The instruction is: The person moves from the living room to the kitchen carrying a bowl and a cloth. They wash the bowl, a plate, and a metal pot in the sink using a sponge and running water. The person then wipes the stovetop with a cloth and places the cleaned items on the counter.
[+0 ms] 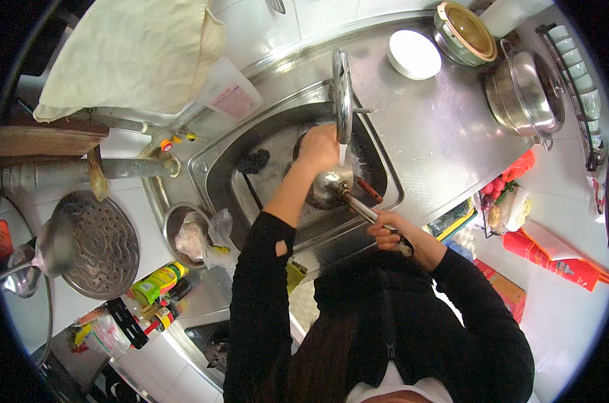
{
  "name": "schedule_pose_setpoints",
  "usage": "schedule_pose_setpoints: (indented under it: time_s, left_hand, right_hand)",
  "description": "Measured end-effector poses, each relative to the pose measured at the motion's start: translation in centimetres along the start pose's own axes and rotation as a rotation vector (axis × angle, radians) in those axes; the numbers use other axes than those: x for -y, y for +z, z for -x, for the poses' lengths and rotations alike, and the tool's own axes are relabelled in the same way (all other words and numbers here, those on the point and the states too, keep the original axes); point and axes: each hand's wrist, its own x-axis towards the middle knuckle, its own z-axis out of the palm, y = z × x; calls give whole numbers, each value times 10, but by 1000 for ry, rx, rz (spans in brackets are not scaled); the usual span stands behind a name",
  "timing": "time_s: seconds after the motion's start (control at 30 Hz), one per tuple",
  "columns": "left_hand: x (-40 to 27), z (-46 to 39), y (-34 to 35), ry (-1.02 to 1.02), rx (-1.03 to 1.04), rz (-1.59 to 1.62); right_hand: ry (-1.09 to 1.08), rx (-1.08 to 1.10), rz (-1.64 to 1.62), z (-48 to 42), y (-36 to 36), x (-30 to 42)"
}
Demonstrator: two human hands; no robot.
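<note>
My right hand [391, 230] is closed around the long metal handle [361, 207] of a stainless steel pan [329, 189], which is tilted in the sink [213, 189]. My left hand [318, 148] reaches to the pan's far side, its fingers hidden, so whether it grips anything does not show. Water [342, 153] runs from the chrome faucet [342, 95] right beside that hand and onto the pan. A reddish-brown utensil handle [369, 190] lies at the sink's right. On the left, a dark object [254, 161] and a thin black handle [252, 190] rest in the basin.
On the steel counter [385, 121] stand a white bowl [415, 54], a lidded casserole [466, 32] and a steel pot [523, 95]. Left of the sink sits a metal bowl [169, 229] holding pale food [191, 239]. A perforated steaming plate [100, 247] and a ladle [55, 244] hang farther left.
</note>
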Motion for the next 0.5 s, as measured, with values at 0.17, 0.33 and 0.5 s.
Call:
schedule_pose_setpoints:
  time_s: [0.17, 0.33, 0.5]
  left_hand:
    - [99, -5, -2, -400, -14, 671]
    - [103, 58, 41, -831, -165, 1529]
    - [57, 76, 119, -917, -336, 2262]
  right_hand:
    - [24, 214, -39, 15, 6, -1]
    - [-33, 138, -73, -6, 11, 2]
    - [-236, -390, 630, -79, 18, -8]
